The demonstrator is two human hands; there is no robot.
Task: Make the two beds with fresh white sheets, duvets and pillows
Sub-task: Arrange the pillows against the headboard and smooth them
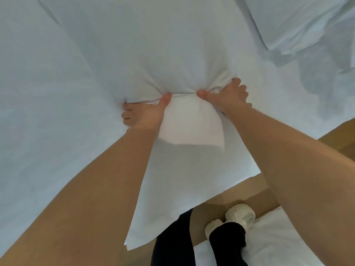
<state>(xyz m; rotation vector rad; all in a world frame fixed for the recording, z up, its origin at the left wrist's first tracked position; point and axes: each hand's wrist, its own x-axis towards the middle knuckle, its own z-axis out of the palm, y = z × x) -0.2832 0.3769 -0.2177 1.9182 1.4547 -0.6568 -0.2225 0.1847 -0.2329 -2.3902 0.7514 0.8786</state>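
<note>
A large white duvet (119, 47) fills most of the head view, bunched into folds where both hands clutch it. My left hand (146, 114) grips the fabric at centre left, thumb up against the gathered cloth. My right hand (228, 95) grips the same gathered edge just to the right, fingers curled into the folds. A flap of the white cover (190, 127) hangs down between my forearms. A white pillow (299, 22) lies at the upper right on the bed.
A tan floor (236, 191) shows at the lower right. My legs in dark trousers (172, 242) and white shoes (240, 214) stand there, beside more white bedding (272, 244) on the floor at the bottom right.
</note>
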